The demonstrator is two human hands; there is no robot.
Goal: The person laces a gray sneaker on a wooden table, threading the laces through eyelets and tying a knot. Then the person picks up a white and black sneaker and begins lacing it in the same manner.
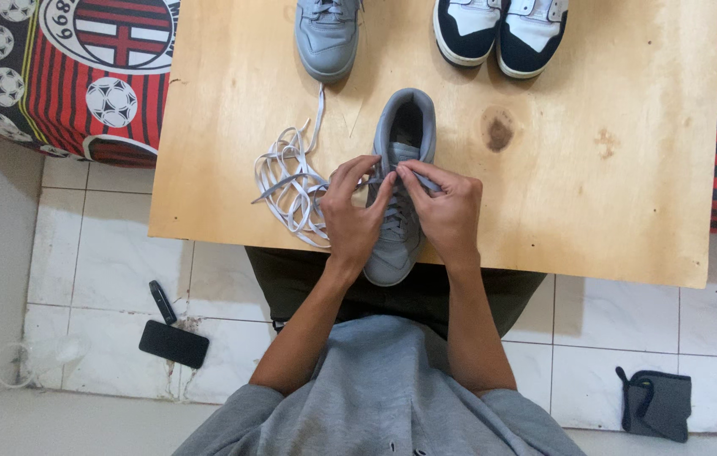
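pinching grey laces, both hands [401, 211] cover the grey sneaker [401, 169].

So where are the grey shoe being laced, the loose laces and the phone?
grey shoe [392, 260]: head view, its toe.
loose laces [287, 181]: head view, middle of the pile.
phone [173, 344]: head view, its middle.

Even soft daylight, faint shadows, sharp focus, no glare

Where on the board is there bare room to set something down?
Bare: the right half of the wooden board, below the black-and-white shoes and right of the right hand; also the left edge beside the loose laces. Crowded: around the grey shoe under both hands, left hand included.
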